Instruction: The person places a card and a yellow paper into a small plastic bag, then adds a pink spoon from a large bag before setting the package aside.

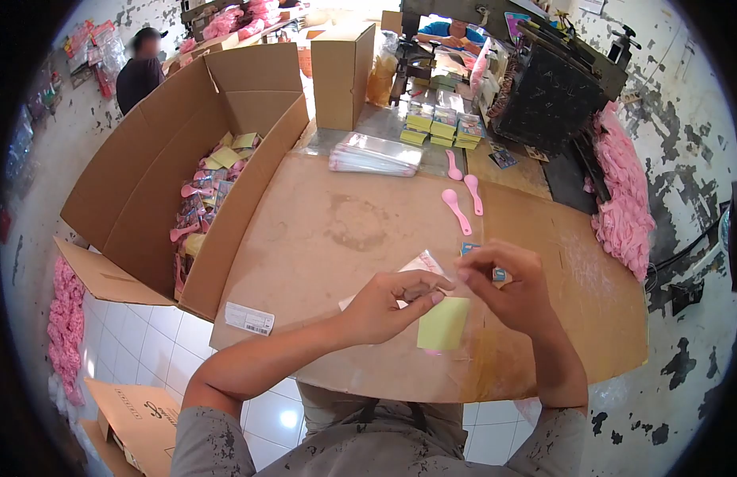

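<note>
My left hand (396,304) is closed, thumb against forefinger, at the upper edge of what looks like a clear plastic bag. A yellow card (442,324) shows just below the thumb, with a bit of pink under its lower edge. Facing it, my right hand (505,285) has its fingers curled towards the thumb, close to the left fingertips; anything in them is too small to make out. Behind the hands lies a clear plastic sleeve (424,261), partly covered. Small blue printed cards (469,248) peek out beside my right hand.
Pink spoons (454,210) lie on the cardboard-covered table (305,215). Beyond them are a stack of clear plastic bags (376,155) and piles of cards (443,126). A large carton (130,175) with packed items stands left. Pink material (623,191) hangs right. Two people are farther back.
</note>
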A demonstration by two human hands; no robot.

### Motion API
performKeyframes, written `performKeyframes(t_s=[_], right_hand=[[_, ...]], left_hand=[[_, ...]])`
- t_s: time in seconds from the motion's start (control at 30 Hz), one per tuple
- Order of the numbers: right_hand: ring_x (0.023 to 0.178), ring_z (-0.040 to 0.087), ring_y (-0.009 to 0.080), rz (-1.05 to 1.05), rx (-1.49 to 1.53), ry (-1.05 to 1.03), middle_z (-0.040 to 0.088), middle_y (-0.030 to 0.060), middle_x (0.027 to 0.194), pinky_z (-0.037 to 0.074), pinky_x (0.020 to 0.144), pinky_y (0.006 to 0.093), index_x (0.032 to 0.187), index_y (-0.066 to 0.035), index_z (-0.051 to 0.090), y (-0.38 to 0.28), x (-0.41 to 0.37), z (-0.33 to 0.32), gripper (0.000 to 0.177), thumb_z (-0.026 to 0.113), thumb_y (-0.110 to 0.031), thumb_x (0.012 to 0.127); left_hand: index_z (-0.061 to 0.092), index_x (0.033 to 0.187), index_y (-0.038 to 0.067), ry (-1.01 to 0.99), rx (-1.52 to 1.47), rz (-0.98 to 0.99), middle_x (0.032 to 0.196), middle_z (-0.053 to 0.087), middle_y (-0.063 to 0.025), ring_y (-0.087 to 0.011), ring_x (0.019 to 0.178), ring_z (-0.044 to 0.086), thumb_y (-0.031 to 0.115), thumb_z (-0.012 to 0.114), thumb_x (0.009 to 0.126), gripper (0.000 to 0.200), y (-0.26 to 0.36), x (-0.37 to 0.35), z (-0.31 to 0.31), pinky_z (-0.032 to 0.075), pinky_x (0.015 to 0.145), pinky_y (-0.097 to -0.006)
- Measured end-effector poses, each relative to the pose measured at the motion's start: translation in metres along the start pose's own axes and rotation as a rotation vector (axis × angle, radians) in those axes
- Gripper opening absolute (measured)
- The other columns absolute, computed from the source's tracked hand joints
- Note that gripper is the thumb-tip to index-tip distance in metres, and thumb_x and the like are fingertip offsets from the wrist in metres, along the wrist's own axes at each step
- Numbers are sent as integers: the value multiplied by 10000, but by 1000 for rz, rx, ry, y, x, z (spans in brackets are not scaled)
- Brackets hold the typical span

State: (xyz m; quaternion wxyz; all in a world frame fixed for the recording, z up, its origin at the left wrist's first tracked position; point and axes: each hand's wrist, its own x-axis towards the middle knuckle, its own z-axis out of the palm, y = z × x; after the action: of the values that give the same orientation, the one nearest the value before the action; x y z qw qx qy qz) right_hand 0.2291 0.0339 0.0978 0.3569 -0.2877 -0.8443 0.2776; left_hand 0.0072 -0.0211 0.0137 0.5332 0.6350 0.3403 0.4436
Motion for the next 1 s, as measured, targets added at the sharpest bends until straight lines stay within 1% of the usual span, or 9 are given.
performKeyframes(t_s=[0.17,0.27,0.37,0.47,0.57,0.77,0.87,0.97,1.0], right_hand=[[725,650,115,27,56,77,718,82,912,499,654,252,1075,-24,739,27,11,7,208,778,0,872],[869,685,164,-178,-156,197,705,100,1058,518,709,287,1069,-59,742,18,19,21,225,770,10,857],[1030,674,218,-374,-380,137,678,97,1153,521,817,344,1046,-96,747,18,23,21,241,781,-8,824],[1070,649,246,-457,-558,51,664,54,1144,501,913,395,1034,-85,722,19,22,27,229,796,-97,818],[1062,648,238,-463,-635,35,664,58,1099,484,932,384,1001,-59,716,33,15,39,228,780,-126,793],[1044,641,237,-541,-788,-72,645,78,979,483,907,383,924,-27,672,37,13,36,232,739,-135,730],[1006,635,247,-486,-742,-122,628,86,948,485,899,386,893,-40,646,47,14,41,199,733,-131,739],[958,634,253,-427,-704,-76,623,79,930,489,889,389,888,-54,636,53,18,33,180,740,-116,754],[954,637,250,-397,-669,-44,628,73,934,491,884,389,894,-57,643,54,18,30,177,744,-111,759]], left_hand=[[667,1309,-1,79,-131,-29,1153,742,-61,-87,1045,680,123,587,1081,272,-2,6,-4,546,912,-274],[669,1306,-3,94,-101,-33,1075,753,-50,-73,989,676,123,592,1078,271,-6,7,-8,541,866,-260],[644,1335,-9,105,-67,-94,982,758,-42,-55,919,663,109,601,1070,293,-1,7,-11,528,801,-241],[607,1372,-17,157,-87,-17,905,754,-31,-33,825,641,95,609,1060,331,-4,6,-6,508,727,-223],[581,1391,-25,112,254,-115,883,762,-50,-49,792,671,91,630,1037,375,-4,5,-11,537,693,-234],[584,1396,-18,70,377,-60,874,790,-126,-125,720,734,99,674,988,434,-6,3,-7,598,661,-287],[593,1399,-7,13,418,-45,882,795,-126,-130,678,727,103,677,982,439,-12,4,-7,595,645,-293],[636,1350,22,5,386,-69,905,786,-154,-220,683,749,133,692,954,415,-8,5,-7,600,671,-334],[634,1354,25,3,365,-78,908,785,-155,-217,682,748,130,691,954,418,-7,5,-7,598,670,-333]])
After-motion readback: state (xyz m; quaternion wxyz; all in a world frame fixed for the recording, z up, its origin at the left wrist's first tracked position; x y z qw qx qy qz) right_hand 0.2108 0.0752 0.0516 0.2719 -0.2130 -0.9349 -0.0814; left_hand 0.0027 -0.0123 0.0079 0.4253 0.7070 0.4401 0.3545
